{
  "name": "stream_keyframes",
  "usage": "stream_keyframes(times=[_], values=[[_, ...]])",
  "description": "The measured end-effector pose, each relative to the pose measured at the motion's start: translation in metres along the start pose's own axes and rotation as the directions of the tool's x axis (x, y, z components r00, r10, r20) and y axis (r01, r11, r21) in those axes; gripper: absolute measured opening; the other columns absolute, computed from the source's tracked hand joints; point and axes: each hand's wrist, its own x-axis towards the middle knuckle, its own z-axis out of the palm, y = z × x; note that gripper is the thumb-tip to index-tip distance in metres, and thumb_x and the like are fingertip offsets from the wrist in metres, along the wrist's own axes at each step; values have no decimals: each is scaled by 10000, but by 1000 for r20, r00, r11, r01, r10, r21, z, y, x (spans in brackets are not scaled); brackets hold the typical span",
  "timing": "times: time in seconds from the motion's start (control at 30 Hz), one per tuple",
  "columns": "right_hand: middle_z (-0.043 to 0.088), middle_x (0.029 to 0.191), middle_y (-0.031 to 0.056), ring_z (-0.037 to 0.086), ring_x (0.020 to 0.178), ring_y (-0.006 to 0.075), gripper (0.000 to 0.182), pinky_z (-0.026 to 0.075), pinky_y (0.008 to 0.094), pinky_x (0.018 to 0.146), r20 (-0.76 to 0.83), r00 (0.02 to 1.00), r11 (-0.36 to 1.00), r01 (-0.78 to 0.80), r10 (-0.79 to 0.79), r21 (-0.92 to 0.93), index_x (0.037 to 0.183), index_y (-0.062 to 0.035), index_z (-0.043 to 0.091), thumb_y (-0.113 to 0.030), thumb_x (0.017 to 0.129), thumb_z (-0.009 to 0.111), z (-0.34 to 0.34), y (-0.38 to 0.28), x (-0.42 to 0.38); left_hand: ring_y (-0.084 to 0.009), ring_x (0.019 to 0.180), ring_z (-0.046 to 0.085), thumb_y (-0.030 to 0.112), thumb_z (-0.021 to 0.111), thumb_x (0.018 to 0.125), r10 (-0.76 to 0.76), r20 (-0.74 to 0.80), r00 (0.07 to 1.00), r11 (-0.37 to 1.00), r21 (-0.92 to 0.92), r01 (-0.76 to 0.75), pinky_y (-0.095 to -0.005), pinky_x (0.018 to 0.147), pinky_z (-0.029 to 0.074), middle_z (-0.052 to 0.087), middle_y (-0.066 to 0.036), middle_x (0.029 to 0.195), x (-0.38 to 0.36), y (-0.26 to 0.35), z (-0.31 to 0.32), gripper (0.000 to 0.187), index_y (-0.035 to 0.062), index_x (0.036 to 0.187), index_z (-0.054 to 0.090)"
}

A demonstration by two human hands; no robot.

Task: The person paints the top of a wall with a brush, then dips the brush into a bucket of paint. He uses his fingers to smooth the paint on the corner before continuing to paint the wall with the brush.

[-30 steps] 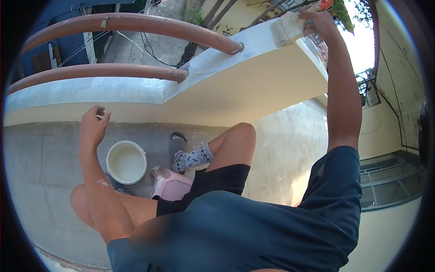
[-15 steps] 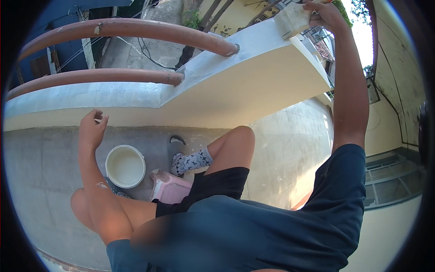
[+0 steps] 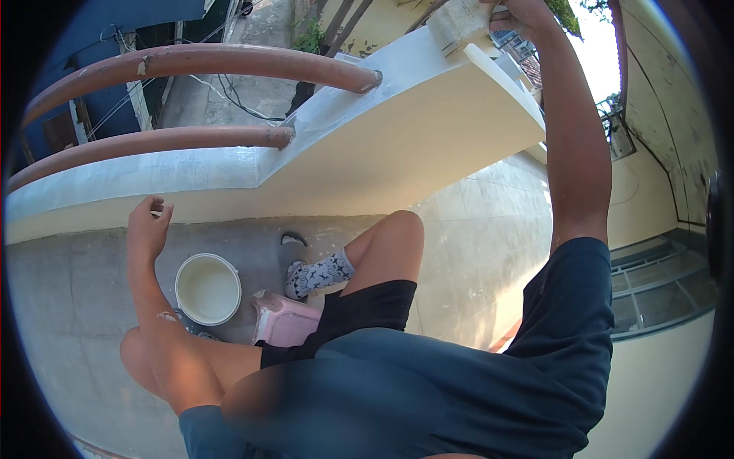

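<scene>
My right hand (image 3: pixel 521 15) is raised at the top of the view, its fingers closed around a wide, pale paintbrush (image 3: pixel 459 27). The brush's bristle end rests on the white-coated top of the low wall (image 3: pixel 405 65), near its raised corner. Part of the brush and the hand is cut off by the upper frame edge. My left hand (image 3: pixel 149 226) hangs in front of the wall at the left, fingers loosely bent, thumb apart, holding nothing. Below it a white bucket (image 3: pixel 208 268) stands on the floor, with pale liquid or coating inside.
Two brown metal rails (image 3: pixel 229 63) run into the wall top at left. A pink plastic stool (image 3: pixel 284 320) is beneath me, between my legs. Tiled floor (image 3: pixel 474 252) extends to the right, with a window (image 3: pixel 657 287) beyond. Cables and a lane lie past the wall.
The view has shifted slightly, so wall and rails sit further left. My right hand and brush appear further left and higher, still at the wall top near the corner. My left hand stays empty.
</scene>
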Motion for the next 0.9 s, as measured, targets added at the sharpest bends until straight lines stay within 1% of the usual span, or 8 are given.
stream_keyframes(times=[0.07, 0.23, 0.47, 0.6, 0.7, 0.77, 0.83, 0.9], values=[[614, 708, 162, 620, 549, 259, 229, 545, 377, 484, 202, 979, 997, -12, -3, 71, 930, 89, 613, -65, 767, 657, 14, 18, 9, -290, 837, 648, 219, 634, 846, 49, -17, 999, 998, 44, -48, -373, 749, 499, 663, -195, 984, 0, -4, 2, 320, -36, 1039, 622], [587, 697, 158, 618, 547, 298, 228, 531, 390, 463, 128, 988, 996, -87, 91, -34, 943, 87, 607, -60, 776, 657, -20, 8, 22, -296, 831, 647, 222, 638, 841, 8, -19, 1000, 1000, 8, -8, -374, 749, 496, 662, -197, 972, -13, 5, -7, 323, -37, 1033, 621], [580, 714, 170, 614, 549, 329, 175, 527, 418, 462, 99, 994, 953, -67, 40, 295, 867, 75, 591, -50, 775, 671, 17, 6, 27, -300, 829, 647, 220, 641, 837, 20, -41, 999, 1000, 1, -20, -373, 754, 497, 662, -199, 964, -10, -3, -8, 327, -37, 1038, 622], [595, 680, 127, 639, 620, 280, 155, 547, 419, 537, 85, 994, 993, -54, 63, -104, 850, 61, 591, -42, 768, 673, 14, 16, 35, -304, 834, 647, 221, 641, 838, 38, -42, 998, 999, 31, -37, -374, 758, 497, 663, -200, 966, -9, -4, -6, 328, -36, 1040, 622], [615, 728, 143, 644, 636, 279, 161, 555, 424, 578, 40, 999, 996, -20, 17, 88, 862, 45, 600, -52, 761, 680, -13, 40, 68, -309, 840, 647, 219, 641, 841, 14, -28, 1000, 1000, 13, -13, -377, 759, 497, 663, -203, 968, -9, -3, -7, 323, -35, 1041, 623], [624, 771, 155, 647, 655, 272, 182, 558, 420, 592, 47, 987, 973, -159, 153, 165, 873, 47, 595, -64, 761, 685, -6, 15, 45, -310, 838, 647, 224, 641, 843, 35, -34, 999, 999, 29, -34, -379, 758, 497, 662, -205, 966, -5, -6, -6, 329, -39, 1040, 622], [637, 824, 167, 658, 685, 267, 147, 569, 403, 618, 79, 981, 968, -191, 180, 165, 891, 34, 595, -58, 792, 653, -2, 27, 43, -313, 844, 647, 226, 641, 844, 45, -28, 999, 998, 38, -44, -380, 760, 496, 663, -205, 968, -6, -2, -5, 331, -41, 1039, 621], [631, 1016, 173, 681, 834, 272, 324, 589, 338, 703, 250, 956, 985, -169, 153, 44, 1083, 22, 599, -155, 819, 659, -11, 48, 52, -316, 849, 646, 228, 640, 845, 35, -27, 999, 998, 44, -34, -381, 763, 496, 663, -204, 970, -7, 2, -4, 334, -44, 1037, 621]])
